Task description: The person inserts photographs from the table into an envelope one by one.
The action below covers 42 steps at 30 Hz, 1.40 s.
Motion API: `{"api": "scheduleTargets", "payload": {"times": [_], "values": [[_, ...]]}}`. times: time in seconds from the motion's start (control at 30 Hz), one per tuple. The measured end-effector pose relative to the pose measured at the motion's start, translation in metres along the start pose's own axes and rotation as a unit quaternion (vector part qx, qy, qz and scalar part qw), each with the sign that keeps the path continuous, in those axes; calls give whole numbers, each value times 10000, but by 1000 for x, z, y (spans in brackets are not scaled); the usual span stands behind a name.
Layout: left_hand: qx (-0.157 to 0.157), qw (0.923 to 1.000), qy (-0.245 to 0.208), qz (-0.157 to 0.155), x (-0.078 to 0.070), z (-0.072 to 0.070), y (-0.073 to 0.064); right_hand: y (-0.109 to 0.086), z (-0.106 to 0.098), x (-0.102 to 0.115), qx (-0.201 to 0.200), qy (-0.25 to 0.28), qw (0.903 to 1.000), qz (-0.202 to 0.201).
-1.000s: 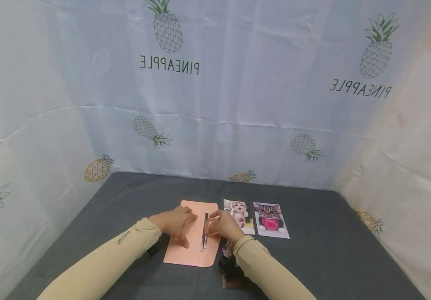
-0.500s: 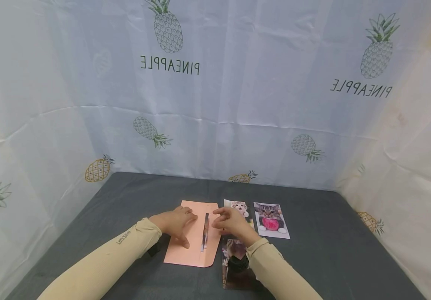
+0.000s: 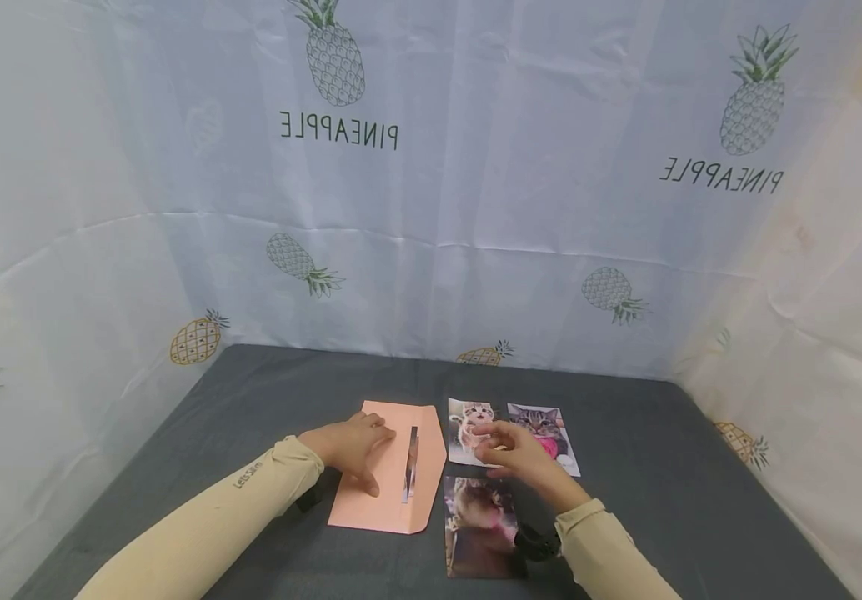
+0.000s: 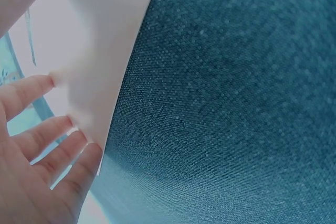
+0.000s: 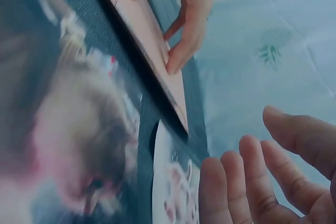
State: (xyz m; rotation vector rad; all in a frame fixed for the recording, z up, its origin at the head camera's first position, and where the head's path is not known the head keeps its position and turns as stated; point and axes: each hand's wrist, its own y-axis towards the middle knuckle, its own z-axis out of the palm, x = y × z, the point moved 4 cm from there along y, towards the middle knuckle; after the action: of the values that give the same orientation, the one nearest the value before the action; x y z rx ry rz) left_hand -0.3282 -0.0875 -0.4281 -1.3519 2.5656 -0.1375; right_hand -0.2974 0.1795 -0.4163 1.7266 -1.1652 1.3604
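A salmon-pink envelope [image 3: 378,510] lies on the table with its flap [image 3: 431,442] out to the right. Along its opening shows a narrow strip of a photo [image 3: 410,467]. My left hand [image 3: 348,446] rests on the envelope's left part, fingers spread; in the left wrist view the fingertips [image 4: 86,153] touch the paper close to its edge. Over the cat photos hovers my right hand [image 3: 524,460], fingers loosely bent and holding nothing. Beneath it are a kitten photo [image 3: 467,429] and a tabby photo [image 3: 570,463], both partly covered by the hand.
Nearer the front lies a glossy, darker cat photo [image 3: 479,533], beside the black wrist camera [image 3: 536,543]. The dark cloth table [image 3: 649,500] meets a pineapple-print curtain [image 3: 431,308] at the back and sides.
My right hand has left the envelope's opening and moved right, over the photos. More of the flap and of the front photo now shows. The left hand has stayed in place.
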Motion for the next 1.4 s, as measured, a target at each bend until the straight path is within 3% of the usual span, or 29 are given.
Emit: {"api": "scheduleTargets", "payload": {"times": [0.43,0.73,1.0,1.4], "values": [[18,10000,-44,50,3,3,2,-31,-28,-25,18,-283,9995,150],[14,10000,-8,94,4,4,4,-41,-30,-39,303,-319,9980,447],[-13,10000,29,51,4,5,4,-42,-28,-42,448,-451,9968,475],[15,10000,-33,-23,1,1,1,-43,-20,-39,127,-954,9940,521]]}}
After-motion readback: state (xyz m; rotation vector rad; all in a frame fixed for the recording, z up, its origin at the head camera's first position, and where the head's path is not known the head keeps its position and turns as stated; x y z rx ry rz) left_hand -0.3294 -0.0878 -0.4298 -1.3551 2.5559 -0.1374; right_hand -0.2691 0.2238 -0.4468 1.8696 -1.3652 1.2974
